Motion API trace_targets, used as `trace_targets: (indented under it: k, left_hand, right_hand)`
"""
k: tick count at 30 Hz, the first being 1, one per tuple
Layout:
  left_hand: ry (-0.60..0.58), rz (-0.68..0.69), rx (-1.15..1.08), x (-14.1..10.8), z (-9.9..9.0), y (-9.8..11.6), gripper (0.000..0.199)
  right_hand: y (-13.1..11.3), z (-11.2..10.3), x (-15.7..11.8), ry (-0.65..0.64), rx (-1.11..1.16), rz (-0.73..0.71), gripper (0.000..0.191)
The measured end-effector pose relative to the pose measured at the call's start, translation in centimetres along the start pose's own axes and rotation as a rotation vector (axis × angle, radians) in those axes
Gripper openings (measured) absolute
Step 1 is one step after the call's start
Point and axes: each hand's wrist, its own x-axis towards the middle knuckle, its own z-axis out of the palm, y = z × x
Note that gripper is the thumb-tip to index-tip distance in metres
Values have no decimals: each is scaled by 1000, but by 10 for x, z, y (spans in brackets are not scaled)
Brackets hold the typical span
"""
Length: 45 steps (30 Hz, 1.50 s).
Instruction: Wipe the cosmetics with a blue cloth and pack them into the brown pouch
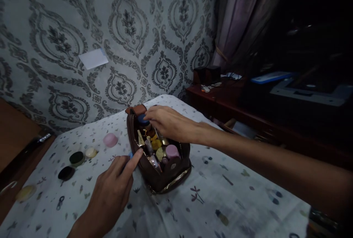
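Observation:
A brown zip bag (176,173) stands unzipped on the bed, packed with small cosmetic containers. Inside it are a pink-lidded jar (172,151), yellow pieces (156,144) and a pale tube (149,146). My left hand (114,184) grips the bag's near left rim, one digit stretched along the edge. A bit of something blue (131,155) peeks out behind that digit. Over the far end, my right hand (165,122) reaches in from the right, its bent fingertips against a round blue jar (143,119). The underside of these fingers is hidden.
Left of the bag lie a pink round container (110,140), a cream one (91,152), a dark green one (77,158), a black one (66,173) and a yellowish one (25,193). A dark red desk (215,100) borders the bed's right side; the patterned wall (127,47) rises behind.

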Motion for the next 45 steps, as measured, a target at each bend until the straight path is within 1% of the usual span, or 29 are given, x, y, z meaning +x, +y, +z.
trace_targets:
  k: [3,7,10,12,14,16,18,20,21,23,26,28,30,31,33,36,38,39,41,45]
  left_hand:
    - [-6,-19,-23,2,0,2,58]
    - [-7,-59,-63,-1,2,4,58]
    - [31,-109,-121,-12,13,0,55]
    - [28,-173,-145,-25,23,-8,49]
    - [4,-241,-161,-38,35,-21,41]
    - [-7,-304,-199,-47,45,-40,37]
    - [16,-391,-245,-51,53,-64,33]
    - [88,-511,-282,-46,61,-91,28]
    - [141,-591,-293,-40,65,-106,27]
    - [186,-658,-289,-25,74,-135,31]
    - [202,-727,-308,1,89,-169,38]
    - [165,-736,-347,13,97,-181,36]
    - [117,-711,-395,16,99,-182,34]
    - [94,-687,-419,14,96,-180,33]
    - [55,-627,-467,5,87,-170,33]
    - [15,-561,-526,-17,67,-152,30]
    - [20,-571,-538,-29,58,-144,29]
    - [32,-589,-537,-33,57,-143,30]
    - [67,-631,-533,-37,60,-143,33]
    - [105,-663,-570,-36,79,-145,36]
  right_hand:
    - [6,1,-11,9,-116,-28,21]
    - [4,10,-26,38,-201,-129,23]
    - [-8,18,-38,148,-204,-256,21]
    - [-20,26,-45,237,-161,-355,20]
    - [-35,36,-53,306,-102,-444,21]
    - [-50,50,-60,302,-36,-503,24]
    - [-63,69,-67,222,45,-540,27]
    - [-70,93,-70,127,123,-550,26]
    - [-72,106,-70,96,168,-534,25]
    - [-71,135,-67,82,292,-498,19]
    - [-62,177,-58,84,433,-281,18]
    - [-53,200,-52,42,510,-43,19]
    - [-45,218,-48,48,602,178,20]
    - [-41,224,-47,72,633,250,22]
    - [-35,232,-47,131,665,315,29]
    - [-31,237,-48,175,658,290,41]
    - [-30,240,-48,186,648,262,46]
    - [-29,241,-49,193,642,254,48]
    - [-28,246,-48,210,622,254,50]
    - [-22,257,-42,204,579,277,52]
